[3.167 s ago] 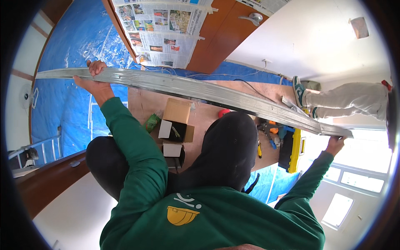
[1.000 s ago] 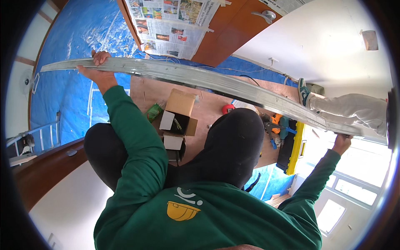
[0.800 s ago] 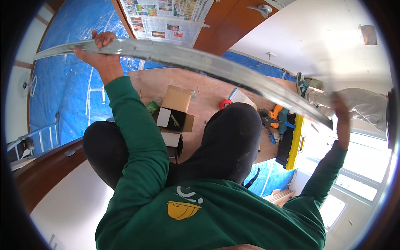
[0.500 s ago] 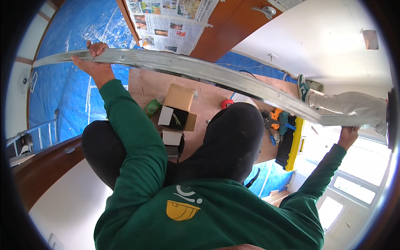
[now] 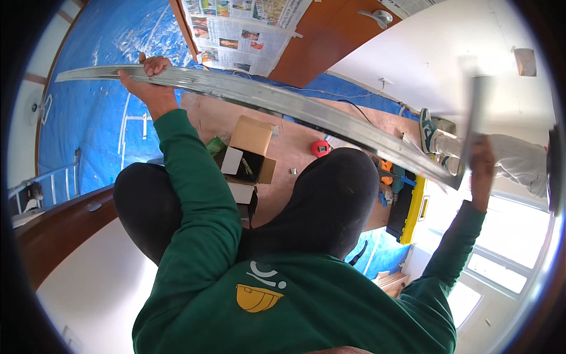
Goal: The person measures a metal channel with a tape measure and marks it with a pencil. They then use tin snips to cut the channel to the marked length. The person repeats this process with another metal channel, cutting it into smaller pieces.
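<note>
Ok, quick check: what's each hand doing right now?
Left hand: closed, holding the long metal channel.
Right hand: at the channel's bent end; motion blur, so whether it is closed can't be told.

Right hand (image 5: 482,160) blurred, metal channel (image 5: 277,102) smeared where bent upward, door (image 5: 321,44) cut off above

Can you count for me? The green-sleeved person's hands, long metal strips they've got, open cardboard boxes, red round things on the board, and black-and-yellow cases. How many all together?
Hands: 2 (left hand, right hand)
Long metal strip: 1
Open cardboard boxes: 2
Red round thing: 1
Black-and-yellow case: 1
Total: 7
</note>
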`<state>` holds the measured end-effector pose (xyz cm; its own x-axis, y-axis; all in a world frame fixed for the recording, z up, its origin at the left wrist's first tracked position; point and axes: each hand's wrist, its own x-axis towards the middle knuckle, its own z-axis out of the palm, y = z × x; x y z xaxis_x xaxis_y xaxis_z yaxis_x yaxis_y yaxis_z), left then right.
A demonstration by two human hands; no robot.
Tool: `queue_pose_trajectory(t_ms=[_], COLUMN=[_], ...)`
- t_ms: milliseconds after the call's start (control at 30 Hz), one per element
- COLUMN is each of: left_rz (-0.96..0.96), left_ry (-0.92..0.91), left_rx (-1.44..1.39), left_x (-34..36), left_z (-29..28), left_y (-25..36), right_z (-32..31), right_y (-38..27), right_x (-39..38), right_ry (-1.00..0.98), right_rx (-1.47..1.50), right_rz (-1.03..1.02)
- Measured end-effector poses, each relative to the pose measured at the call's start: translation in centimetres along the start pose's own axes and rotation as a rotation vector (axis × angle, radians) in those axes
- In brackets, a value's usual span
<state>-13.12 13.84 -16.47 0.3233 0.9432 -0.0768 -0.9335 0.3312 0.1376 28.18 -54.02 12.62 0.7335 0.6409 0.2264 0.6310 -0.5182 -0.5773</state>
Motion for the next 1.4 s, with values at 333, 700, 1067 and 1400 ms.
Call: queue_pose_trajectory(t_ms=[333, 700, 1067, 1400], left_rz=[-0.050, -0.024, 0.041, 0.050], left_ry=[0.205, 0.106, 0.164, 0.050], left_rx=[-0.093, -0.053, -0.023, 0.037], left_x=[0.4, 3.7, 3.6, 3.9], left_z=[-9.2, -10.7, -13.7, -8.4], left_y=[1.5, 1.1, 5.7, 3.5], right_z=[-12.7, 5.9, -8.6, 8.5], right_y=[13.4, -11.0, 0.5, -10.7], right_x=[-5.7, 1.4, 0.4, 1.2], right_ry=[0.865, -0.611, 1.007, -0.557], right_rx=[-0.180, -0.218, 0.594, -0.510], right_rz=[0.305, -0.292, 0.155, -0.311])
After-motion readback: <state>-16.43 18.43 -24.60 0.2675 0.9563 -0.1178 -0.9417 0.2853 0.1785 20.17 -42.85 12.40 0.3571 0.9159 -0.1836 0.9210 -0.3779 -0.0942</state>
